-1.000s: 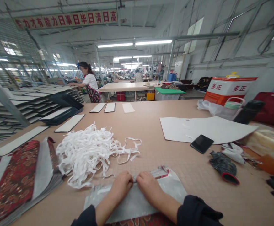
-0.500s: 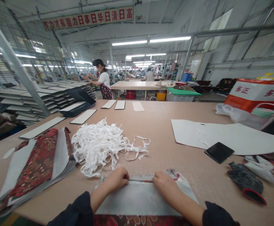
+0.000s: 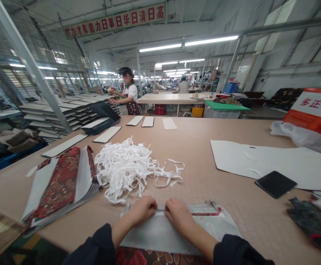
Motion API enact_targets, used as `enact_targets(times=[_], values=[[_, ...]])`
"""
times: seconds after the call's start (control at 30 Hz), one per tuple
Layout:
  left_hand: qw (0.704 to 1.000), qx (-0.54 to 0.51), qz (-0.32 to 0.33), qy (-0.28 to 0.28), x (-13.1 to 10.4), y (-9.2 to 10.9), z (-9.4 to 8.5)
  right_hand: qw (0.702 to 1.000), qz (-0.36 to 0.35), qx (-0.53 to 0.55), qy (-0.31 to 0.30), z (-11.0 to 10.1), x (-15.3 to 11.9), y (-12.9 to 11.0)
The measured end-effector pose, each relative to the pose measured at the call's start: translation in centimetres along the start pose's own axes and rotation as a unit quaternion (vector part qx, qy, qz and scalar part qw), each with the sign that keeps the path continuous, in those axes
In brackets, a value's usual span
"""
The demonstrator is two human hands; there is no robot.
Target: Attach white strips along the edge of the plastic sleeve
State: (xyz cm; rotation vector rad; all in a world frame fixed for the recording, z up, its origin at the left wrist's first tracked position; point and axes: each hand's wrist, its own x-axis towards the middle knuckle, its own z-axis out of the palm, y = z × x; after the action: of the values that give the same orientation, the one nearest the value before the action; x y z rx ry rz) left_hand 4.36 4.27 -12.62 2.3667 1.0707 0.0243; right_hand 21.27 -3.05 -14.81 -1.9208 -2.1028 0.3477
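Observation:
A grey-white sheet with patterned red-brown fabric (image 3: pixel 154 235) lies at the table's near edge. At its far edge my left hand (image 3: pixel 144 211) has its fingers closed on the folded rim. Close beside it, a small gap to the right, my right hand (image 3: pixel 178 214) pinches the same rim. Right of that hand a narrow strip of the red pattern shows along the fold. Just beyond my left hand is a tangled heap of white strips (image 3: pixel 124 167). The fingertips of both hands are partly hidden.
Layered patterned fabric pieces (image 3: pixel 59 180) lie at the left. White panels (image 3: pixel 107 134) rest along the far left edge. A large white board (image 3: pixel 273 162), a black square (image 3: pixel 276 184) and a dark glove (image 3: pixel 311 221) are at the right. A person (image 3: pixel 128 92) stands beyond the table.
My right hand has moved left along the folded rim, close to my left hand, uncovering the red strip. The whole view has shifted, with the table's things now further right.

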Motion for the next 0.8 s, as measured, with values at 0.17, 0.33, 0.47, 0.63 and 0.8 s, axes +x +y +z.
enact_targets(times=[0.17,0.33,0.47,0.63,0.8], values=[[0.999,0.030,0.040,0.003,-0.2,0.0,-0.1,1.000,0.001,-0.026,-0.005,-0.1,0.5,-0.7],[0.991,0.084,0.099,0.017,-0.7,-0.4,0.4,0.995,-0.042,-0.086,0.036,1.6,0.7,-0.6],[0.967,0.174,0.171,0.076,-1.2,-0.9,1.4,0.975,-0.171,-0.096,0.102,2.7,0.0,-0.1],[0.932,0.246,0.238,0.116,-1.8,-1.0,1.7,0.945,-0.260,-0.147,0.131,2.2,-1.9,1.3],[0.930,0.259,0.230,0.121,-2.3,-2.3,1.0,0.957,-0.222,-0.153,0.111,0.7,-4.9,5.3]])
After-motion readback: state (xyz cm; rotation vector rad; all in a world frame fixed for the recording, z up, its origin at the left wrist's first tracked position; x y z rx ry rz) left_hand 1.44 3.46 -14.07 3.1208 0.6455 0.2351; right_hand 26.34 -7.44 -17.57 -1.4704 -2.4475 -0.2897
